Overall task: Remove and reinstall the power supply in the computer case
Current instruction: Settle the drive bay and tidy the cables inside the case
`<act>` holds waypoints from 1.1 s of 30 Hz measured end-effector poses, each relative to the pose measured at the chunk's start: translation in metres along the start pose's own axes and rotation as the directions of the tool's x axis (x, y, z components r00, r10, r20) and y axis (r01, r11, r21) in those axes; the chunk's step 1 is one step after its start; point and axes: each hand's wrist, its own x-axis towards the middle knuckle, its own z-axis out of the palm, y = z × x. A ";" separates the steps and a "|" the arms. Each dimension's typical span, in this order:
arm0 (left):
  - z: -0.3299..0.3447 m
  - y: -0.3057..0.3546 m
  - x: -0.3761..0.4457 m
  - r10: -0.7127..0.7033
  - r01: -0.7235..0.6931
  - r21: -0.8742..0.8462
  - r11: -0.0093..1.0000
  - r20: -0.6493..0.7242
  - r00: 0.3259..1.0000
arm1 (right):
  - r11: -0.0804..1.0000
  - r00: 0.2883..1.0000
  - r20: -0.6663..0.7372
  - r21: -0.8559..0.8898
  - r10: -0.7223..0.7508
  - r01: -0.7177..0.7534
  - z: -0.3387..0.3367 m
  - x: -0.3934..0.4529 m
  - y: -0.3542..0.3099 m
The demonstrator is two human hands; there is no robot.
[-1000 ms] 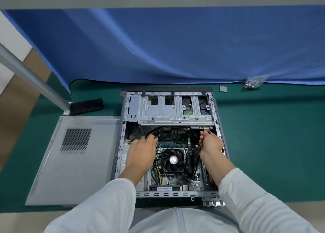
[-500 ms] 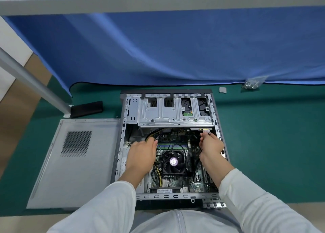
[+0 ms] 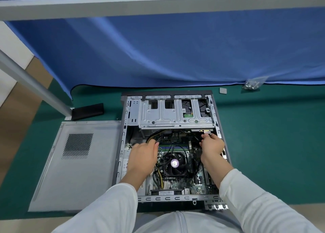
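The open grey metal computer case point(image 3: 168, 144) lies on its side on the green mat point(image 3: 272, 144), its silver power supply point(image 3: 131, 162) along the left wall under your left hand point(image 3: 143, 158), with bare mat free on the right. Your left hand lies palm-down, fingers pinching the black cable bundle point(image 3: 154, 136); your right hand point(image 3: 212, 146) pinches a small yellow-tipped connector point(image 3: 206, 132) beneath the drive cage point(image 3: 175, 116). Compared with a second ago, both hands sit in nearly the same places.

Both hands reach into the open computer case point(image 3: 123, 144); right hand point(image 3: 212, 144) pinches a connector point(image 3: 206, 131).
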 end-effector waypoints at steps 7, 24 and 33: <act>-0.002 0.001 0.000 0.005 -0.005 0.004 1.000 0.001 1.000 | 0.998 0.999 0.008 -0.020 0.053 -0.053 0.000 0.003 -0.001; -0.005 0.003 -0.001 -0.016 0.015 0.006 1.000 0.051 0.999 | 0.802 0.964 0.265 -0.570 -0.025 0.178 -0.014 0.009 -0.020; -0.005 0.002 -0.001 -0.010 0.009 0.011 1.000 0.068 0.998 | 0.880 0.971 0.237 -0.464 0.015 0.099 -0.011 0.013 -0.017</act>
